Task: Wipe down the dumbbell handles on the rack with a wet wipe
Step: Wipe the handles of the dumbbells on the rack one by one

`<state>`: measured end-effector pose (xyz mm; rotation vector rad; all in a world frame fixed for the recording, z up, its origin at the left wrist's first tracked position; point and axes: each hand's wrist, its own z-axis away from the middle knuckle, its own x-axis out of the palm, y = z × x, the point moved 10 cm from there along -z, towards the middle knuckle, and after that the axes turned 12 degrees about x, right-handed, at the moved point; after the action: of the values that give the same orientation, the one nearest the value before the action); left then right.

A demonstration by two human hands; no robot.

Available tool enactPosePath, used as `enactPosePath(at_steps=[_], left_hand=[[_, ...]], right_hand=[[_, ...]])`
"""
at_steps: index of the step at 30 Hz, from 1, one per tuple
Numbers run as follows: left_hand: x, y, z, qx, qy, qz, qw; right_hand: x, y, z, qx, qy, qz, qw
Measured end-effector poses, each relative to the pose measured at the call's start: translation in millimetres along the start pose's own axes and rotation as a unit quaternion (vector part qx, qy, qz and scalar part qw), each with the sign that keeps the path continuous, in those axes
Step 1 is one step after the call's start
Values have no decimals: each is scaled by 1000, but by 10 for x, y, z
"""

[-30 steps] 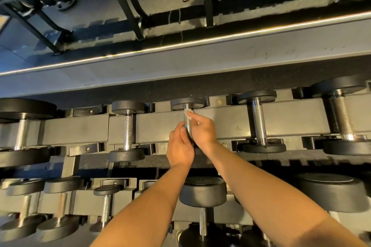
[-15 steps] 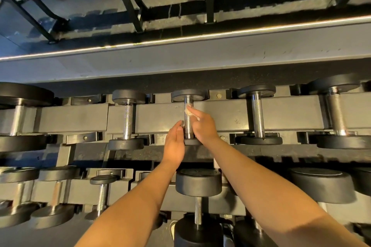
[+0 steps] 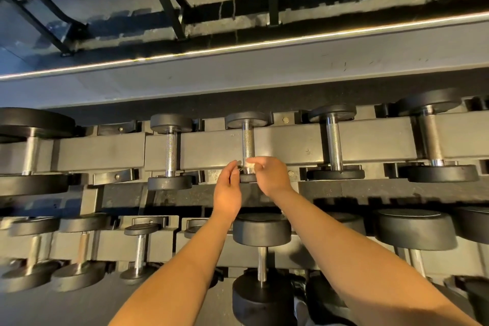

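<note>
Leaning over a dark two-tier rack [image 3: 211, 148] in a gym, with both bare forearms stretched toward the upper tier. Pinching a small white wet wipe [image 3: 249, 167] between the thumb and curled fingers of the right hand [image 3: 272, 176], and pressing it round the near end of a dumbbell handle [image 3: 248, 140], just above the near weight head [image 3: 247, 179]. Leaving the rest of that knurled chrome handle bare, up to the far weight head [image 3: 247, 119]. Holding the left hand [image 3: 228, 188] just beside the same handle on its left, with fingers together, nearly straight and gripping nothing; impossible to tell whether the fingertips touch the metal. Working on the middle dumbbell of the upper row, laid across the rack's beam with one head on each side. Flanked by a small dumbbell [image 3: 170, 151] to the left and a mid-sized dumbbell [image 3: 334, 145] to the right, both well apart from the hands. Reaching over the lower tier and its further weights, among them a thick-headed dumbbell [image 3: 262, 230] between the two forearms. Facing, beyond the rack, a thin lit strip [image 3: 238, 47] along a grey ledge.
</note>
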<state>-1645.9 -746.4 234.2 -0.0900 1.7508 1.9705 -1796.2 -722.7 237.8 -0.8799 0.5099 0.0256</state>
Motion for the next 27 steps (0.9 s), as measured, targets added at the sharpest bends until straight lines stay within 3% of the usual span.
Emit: enactPosePath(at_steps=[5,11,16,22,27], left_hand=[[-158,282,-70,55,35,7,998],[-108,292,-438,79,0,0,997],[-225,162,-845,91,59,-21,994],[179,331,-1070,132,-10,18,991],[232,115,-965,76,-36,48,995]], right_hand=[[-30,-307,184,-55,33,-153,986],[195,-314,35,-51,3,-96,994],[46,-84,-204,1,114,-148,982],[123,73,-302,20,154,-168,974],[82,109,-296,25,154,-176,972]])
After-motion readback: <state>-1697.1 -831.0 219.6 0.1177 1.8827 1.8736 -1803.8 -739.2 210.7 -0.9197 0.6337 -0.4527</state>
